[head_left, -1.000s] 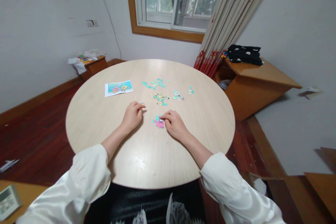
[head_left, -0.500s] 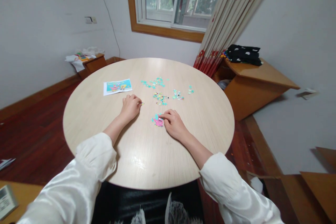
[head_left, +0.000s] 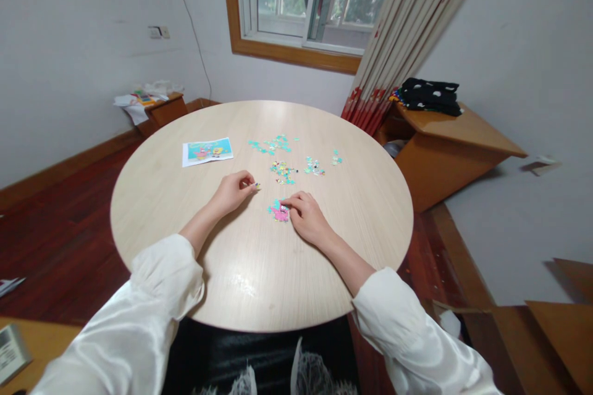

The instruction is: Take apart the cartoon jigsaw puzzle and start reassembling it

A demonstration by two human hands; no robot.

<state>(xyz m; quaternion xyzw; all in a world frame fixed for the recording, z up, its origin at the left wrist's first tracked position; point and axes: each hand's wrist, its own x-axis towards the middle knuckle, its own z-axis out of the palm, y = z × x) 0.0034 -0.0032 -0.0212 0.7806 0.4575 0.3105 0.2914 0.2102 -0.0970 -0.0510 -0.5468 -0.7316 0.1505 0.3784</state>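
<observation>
My left hand pinches a small puzzle piece between thumb and forefinger, just above the round table. Beside it on the right lies a partly joined pink and teal puzzle section. My right hand rests at that section's right edge, with its forefinger on the section and the other fingers curled. Behind the hands are a yellow and teal heap of loose pieces, a teal group and a pale group. A printed picture lies at the back left.
A few more teal pieces lie at the right of the table. Beyond the table's right edge is a wooden cabinet with dark cloth on it. A curtain hangs behind.
My left hand has moved a little to the right with the small piece, closer to the joined section. My right hand has stayed nearly still.
</observation>
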